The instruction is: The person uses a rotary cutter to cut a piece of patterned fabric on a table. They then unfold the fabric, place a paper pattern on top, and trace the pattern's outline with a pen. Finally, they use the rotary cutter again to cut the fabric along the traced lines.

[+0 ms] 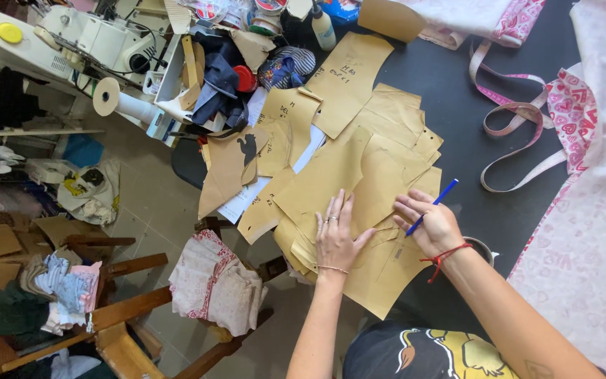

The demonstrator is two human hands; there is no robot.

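Observation:
A heap of brown paper pattern pieces (359, 133) lies spread over a black table (450, 98). My left hand (336, 235) rests flat on the nearest pieces, fingers spread, with rings and a thin bracelet. My right hand (433, 223) presses down on the same pieces while gripping a blue pen (435, 203) that points up and to the right. A red string is tied around my right wrist.
Pink heart-print fabric (583, 210) covers the right side, with pink ribbon strips (517, 112) beside it. A sewing machine (99, 38) and a thread cone (117, 102) stand at the upper left. A wooden chair (128, 316) holds folded cloth; a bundle of floral fabric (215, 281) hangs below the table edge.

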